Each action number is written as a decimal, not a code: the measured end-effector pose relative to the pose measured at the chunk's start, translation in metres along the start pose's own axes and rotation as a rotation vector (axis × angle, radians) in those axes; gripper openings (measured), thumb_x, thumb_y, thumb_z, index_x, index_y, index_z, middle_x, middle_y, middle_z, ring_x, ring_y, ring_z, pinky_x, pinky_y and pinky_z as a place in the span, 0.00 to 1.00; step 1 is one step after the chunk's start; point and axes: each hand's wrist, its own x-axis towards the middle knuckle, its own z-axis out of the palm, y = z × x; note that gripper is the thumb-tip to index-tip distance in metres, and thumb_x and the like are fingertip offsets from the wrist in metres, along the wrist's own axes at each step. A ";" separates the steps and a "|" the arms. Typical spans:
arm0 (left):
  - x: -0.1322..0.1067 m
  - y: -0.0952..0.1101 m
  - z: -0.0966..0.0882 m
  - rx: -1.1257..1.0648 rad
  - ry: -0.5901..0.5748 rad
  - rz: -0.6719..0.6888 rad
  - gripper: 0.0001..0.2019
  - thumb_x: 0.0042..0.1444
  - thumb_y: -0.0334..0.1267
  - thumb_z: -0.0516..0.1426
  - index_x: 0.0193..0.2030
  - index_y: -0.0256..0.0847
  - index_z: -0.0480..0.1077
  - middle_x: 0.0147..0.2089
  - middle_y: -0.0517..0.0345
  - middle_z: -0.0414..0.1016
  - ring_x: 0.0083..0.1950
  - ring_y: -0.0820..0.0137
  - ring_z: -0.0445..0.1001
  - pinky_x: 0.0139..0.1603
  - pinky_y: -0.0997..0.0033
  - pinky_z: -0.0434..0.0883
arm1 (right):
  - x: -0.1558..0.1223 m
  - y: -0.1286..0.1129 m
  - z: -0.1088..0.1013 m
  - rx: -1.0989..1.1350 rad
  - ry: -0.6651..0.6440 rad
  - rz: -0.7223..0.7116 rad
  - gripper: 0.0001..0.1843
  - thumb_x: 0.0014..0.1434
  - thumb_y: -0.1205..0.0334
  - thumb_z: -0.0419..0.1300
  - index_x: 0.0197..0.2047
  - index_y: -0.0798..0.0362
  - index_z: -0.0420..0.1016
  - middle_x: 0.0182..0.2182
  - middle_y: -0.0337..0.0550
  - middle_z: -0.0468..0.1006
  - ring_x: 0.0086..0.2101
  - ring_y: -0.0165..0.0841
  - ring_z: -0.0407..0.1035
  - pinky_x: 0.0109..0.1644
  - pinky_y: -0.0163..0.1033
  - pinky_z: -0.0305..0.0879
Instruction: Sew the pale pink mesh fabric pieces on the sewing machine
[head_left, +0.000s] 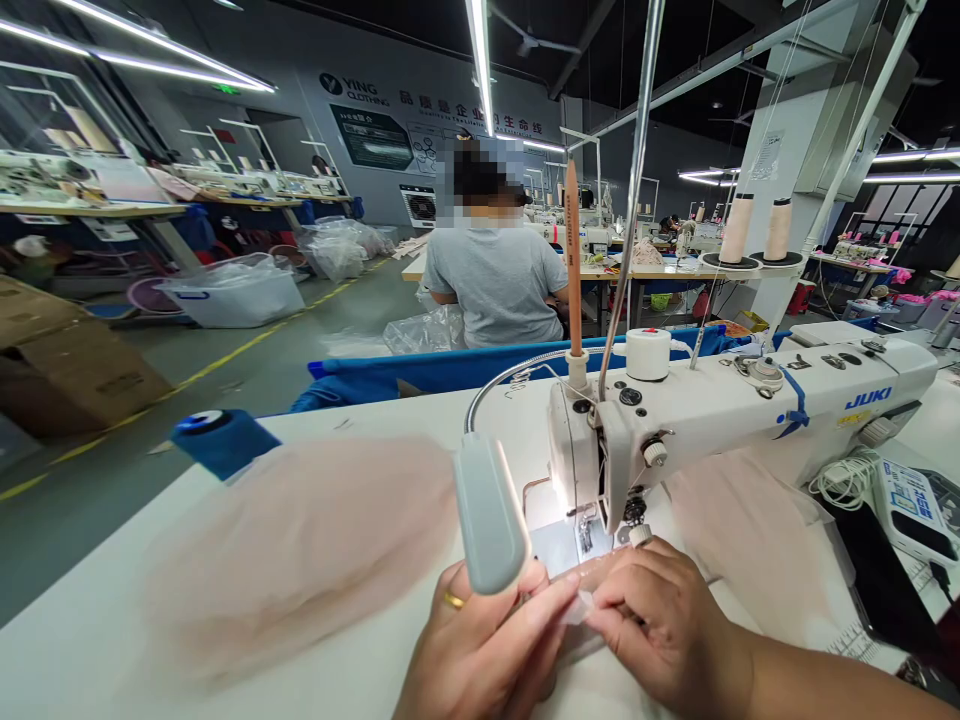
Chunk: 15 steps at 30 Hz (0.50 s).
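Observation:
My left hand [491, 635], with a gold ring on one finger, pinches a sheer pale fabric [576, 608] just in front of the sewing machine's needle area. From the other side my right hand [667, 615] grips the same fabric between thumb and fingertips. The white sewing machine [731, 400] stands over the cloth, its presser foot [586, 535] lit and just beyond my fingers. A grey lamp head [489, 515] on a bendy neck hides part of my left fingers. More sheer pink fabric [315, 540] lies spread on the left of the table.
On the right, pink fabric [757, 530] lies under the machine arm, beside a black phone-like slab [881, 575] and a white box with a coiled cable [844, 480]. A blue thread cone [225, 440] lies at the table's left edge. Ahead, a person in grey [495, 280] sits facing away.

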 end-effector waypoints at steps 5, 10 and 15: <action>0.000 -0.001 -0.006 0.004 -0.017 0.004 0.18 0.75 0.27 0.56 0.65 0.48 0.78 0.51 0.47 0.82 0.51 0.57 0.82 0.50 0.55 0.76 | 0.000 0.000 0.001 0.008 0.008 -0.002 0.09 0.77 0.66 0.58 0.41 0.48 0.70 0.33 0.37 0.84 0.32 0.33 0.77 0.38 0.39 0.67; 0.010 -0.003 -0.018 0.039 -0.131 0.116 0.20 0.73 0.24 0.59 0.67 0.43 0.77 0.52 0.47 0.84 0.51 0.61 0.83 0.47 0.62 0.78 | -0.001 0.001 0.001 0.009 0.006 0.002 0.09 0.76 0.66 0.58 0.40 0.48 0.69 0.32 0.37 0.83 0.31 0.32 0.76 0.38 0.38 0.66; 0.008 -0.004 -0.013 0.015 -0.066 0.101 0.19 0.75 0.25 0.57 0.66 0.44 0.77 0.49 0.49 0.84 0.48 0.62 0.82 0.51 0.58 0.78 | -0.002 0.002 0.002 0.008 0.005 0.014 0.10 0.76 0.66 0.58 0.39 0.48 0.68 0.31 0.36 0.81 0.31 0.32 0.76 0.39 0.38 0.65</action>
